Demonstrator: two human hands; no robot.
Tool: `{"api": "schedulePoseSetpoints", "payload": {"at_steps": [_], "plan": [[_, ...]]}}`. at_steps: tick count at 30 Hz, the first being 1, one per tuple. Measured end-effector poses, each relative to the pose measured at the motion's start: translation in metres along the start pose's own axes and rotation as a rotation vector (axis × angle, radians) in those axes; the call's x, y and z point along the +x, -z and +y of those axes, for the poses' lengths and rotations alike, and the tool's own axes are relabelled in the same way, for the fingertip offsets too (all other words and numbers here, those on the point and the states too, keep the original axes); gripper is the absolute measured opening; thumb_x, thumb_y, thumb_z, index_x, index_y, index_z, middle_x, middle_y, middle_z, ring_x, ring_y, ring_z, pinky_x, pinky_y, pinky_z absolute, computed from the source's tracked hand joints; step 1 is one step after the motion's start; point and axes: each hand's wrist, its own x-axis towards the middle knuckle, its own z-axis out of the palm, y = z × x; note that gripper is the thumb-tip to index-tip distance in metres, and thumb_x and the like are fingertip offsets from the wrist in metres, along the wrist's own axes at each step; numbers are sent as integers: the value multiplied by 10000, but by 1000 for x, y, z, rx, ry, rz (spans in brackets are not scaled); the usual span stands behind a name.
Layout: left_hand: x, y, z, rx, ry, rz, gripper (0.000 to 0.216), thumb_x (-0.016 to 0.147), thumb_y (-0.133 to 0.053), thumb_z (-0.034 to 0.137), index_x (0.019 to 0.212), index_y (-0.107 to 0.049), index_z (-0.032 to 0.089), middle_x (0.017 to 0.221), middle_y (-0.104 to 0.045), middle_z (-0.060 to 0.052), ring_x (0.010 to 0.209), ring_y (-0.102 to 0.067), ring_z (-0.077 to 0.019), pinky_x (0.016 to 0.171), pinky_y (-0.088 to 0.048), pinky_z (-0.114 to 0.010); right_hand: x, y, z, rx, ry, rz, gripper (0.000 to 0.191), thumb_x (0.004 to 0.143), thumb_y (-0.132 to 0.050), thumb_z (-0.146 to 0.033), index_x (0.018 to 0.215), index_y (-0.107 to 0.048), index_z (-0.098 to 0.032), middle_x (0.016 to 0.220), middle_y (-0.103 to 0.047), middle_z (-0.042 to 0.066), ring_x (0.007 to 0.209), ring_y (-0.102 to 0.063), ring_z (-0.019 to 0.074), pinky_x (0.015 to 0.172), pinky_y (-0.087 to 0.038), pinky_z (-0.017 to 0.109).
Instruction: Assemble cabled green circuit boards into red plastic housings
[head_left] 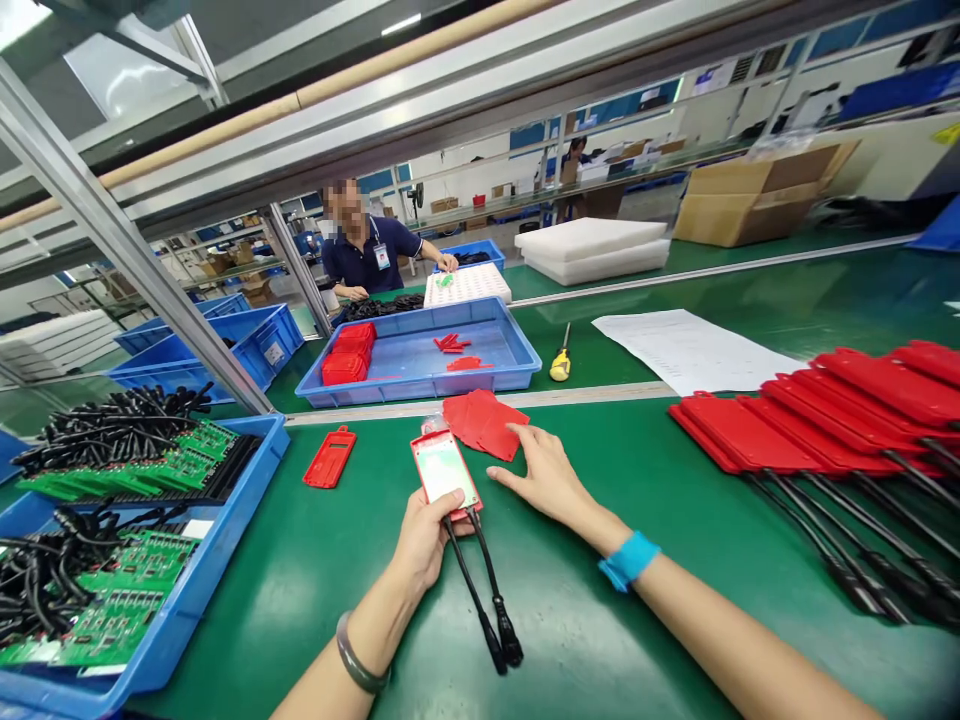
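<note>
My left hand (429,530) grips the lower end of a red plastic case (448,470), thumb on top. A pale, shiny board face fills the case, and two black cables (480,580) with connectors hang from its near end. My right hand (551,470) is open, thumb and fingers apart. Its fingertips are at the right edge of a small fan of thin red sheets (480,420); whether they touch, I cannot tell. Left of the held case, a separate red cover (330,457) with a slot lies on the green table.
Green boards with black cables fill a blue bin (247,500) at left. A blue tray (420,390) holds red parts ahead. A yellow screwdriver (560,362) and paper (690,345) lie beyond. Cabled red cases (817,410) are stacked at right. A person (375,250) works opposite.
</note>
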Motion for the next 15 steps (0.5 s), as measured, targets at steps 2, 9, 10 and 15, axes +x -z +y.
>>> {"api": "schedulePoseSetpoints", "payload": {"at_steps": [2,9,10,15], "plan": [[1,1,-2,7,6,-16,328,615,-739,254,875,-646,77,707,-678,-74,597,-620,-164,570,-533,-299,15,-1,13,-112,1,-18,901,611,-680,-579,1340,-367,-151,1373,-338,238,1286,-224,448,964,-262,603],[-1,5,-6,71,-21,-83,324,647,-725,291,875,-646,75,735,-687,-95,610,-626,-158,547,-506,-256,40,6,23,-180,104,-59,890,644,-665,-575,1378,-351,-181,1225,-486,190,1155,-442,381,966,-312,542],[-2,4,-6,82,-26,-93,331,646,-729,303,874,-644,78,737,-686,-94,625,-630,-162,556,-506,-257,38,11,19,-159,122,-51,857,679,-644,-567,1385,-338,-188,1239,-476,179,1162,-446,360,970,-334,513],[-6,-1,-6,111,-37,-166,455,655,-723,421,977,-630,114,798,-685,-84,679,-640,-184,555,-504,-262,4,38,-8,161,346,-79,733,778,-607,-520,1399,-300,-280,1415,-345,89,1285,-352,274,1041,-334,430]]}}
